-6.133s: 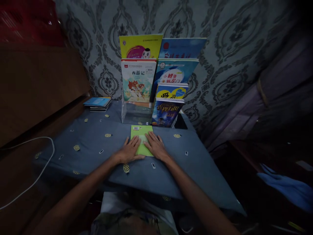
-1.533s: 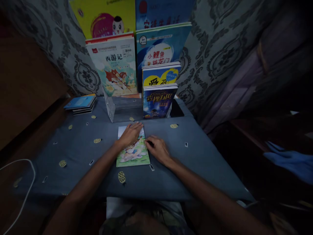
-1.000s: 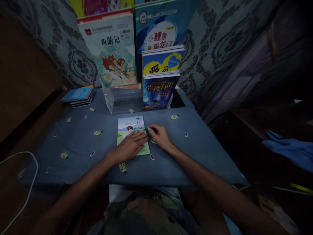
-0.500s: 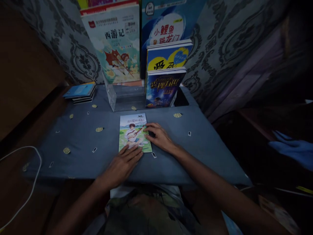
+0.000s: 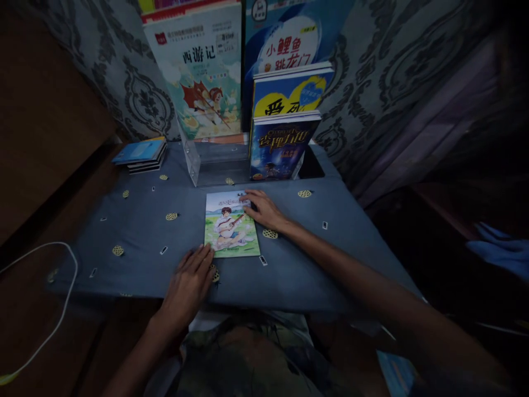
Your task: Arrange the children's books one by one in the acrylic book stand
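Observation:
A thin book (image 5: 229, 229) with a guitar player on its green and blue cover lies flat on the grey-blue tablecloth. My left hand (image 5: 192, 275) rests at its lower left corner, fingers stretched out, mostly on the cloth. At the upper right corner of the cover is my right hand (image 5: 262, 209), with its fingers apart and the fingertips over the book's edge. Neither hand holds anything. Behind the book stands a clear rack (image 5: 219, 168) bearing upright books, among them a pale green book (image 5: 206, 94), a yellow and blue book (image 5: 289, 91) and a dark blue book (image 5: 281, 146).
A small stack of books (image 5: 142, 154) lies at the back left of the table (image 5: 322, 259). A white cable (image 5: 68, 298) hangs at the left. Patterned curtain (image 5: 144, 91) covers the wall behind. Blue cloth (image 5: 496, 251) shows at the far right.
My left hand has slid left and down off the cover to its lower left corner. My right hand has moved up to the upper right corner. The view has shifted slightly.

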Demonstrator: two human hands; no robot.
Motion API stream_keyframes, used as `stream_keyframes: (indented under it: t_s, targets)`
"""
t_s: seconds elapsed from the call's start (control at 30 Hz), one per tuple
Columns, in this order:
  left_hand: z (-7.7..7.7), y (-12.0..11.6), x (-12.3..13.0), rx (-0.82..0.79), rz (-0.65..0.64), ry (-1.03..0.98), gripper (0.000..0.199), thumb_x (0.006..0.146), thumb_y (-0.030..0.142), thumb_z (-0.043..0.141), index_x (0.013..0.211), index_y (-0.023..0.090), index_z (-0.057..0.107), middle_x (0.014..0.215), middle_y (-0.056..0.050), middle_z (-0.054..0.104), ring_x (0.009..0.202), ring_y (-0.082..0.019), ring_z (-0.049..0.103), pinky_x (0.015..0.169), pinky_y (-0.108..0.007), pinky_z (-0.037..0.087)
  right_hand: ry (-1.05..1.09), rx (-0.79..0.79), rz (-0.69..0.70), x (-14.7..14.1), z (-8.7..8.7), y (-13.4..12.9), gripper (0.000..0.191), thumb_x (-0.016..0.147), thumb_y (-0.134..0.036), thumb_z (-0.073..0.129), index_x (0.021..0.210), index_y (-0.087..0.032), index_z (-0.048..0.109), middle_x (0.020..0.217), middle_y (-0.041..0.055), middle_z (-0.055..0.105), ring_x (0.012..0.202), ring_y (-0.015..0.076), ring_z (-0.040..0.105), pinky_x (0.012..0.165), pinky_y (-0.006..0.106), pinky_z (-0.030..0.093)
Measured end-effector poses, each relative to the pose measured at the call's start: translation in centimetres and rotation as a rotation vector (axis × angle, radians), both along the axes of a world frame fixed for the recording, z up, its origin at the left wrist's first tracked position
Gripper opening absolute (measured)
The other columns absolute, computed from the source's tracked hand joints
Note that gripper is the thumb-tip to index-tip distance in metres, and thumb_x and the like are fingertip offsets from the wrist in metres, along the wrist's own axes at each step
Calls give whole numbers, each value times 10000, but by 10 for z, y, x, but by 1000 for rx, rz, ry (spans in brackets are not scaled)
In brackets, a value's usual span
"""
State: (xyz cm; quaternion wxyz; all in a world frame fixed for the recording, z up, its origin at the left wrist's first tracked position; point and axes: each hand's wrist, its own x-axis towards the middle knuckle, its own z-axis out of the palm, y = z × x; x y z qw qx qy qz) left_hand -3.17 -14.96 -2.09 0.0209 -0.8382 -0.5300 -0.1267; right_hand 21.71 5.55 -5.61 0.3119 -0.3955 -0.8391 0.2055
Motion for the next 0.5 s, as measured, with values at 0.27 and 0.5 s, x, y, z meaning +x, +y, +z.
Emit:
stream_keyframes:
  t_s: [0.27, 0.5]
  targets:
    - [21, 11, 19, -14, 90, 199, 380, 1037, 340, 436, 1313, 158, 624, 1357, -148, 662, 1317, -322, 583, 1094, -561, 459, -43, 30, -40, -5, 3, 18, 340, 888, -243, 561, 1183, -148, 700, 1169, 139, 701, 1100, 299, 586, 1013, 448, 418]
    - [32, 44, 7, -59, 93, 264, 419, 1025, 415, 472, 1281, 123, 629, 1354, -186, 654, 1347, -339, 552, 1109, -571, 425, -39, 28, -180, 22, 7, -26, 295, 909, -266, 548, 1120, -176, 734, 1018, 117, 709, 945, 281, 596, 936, 428, 441]
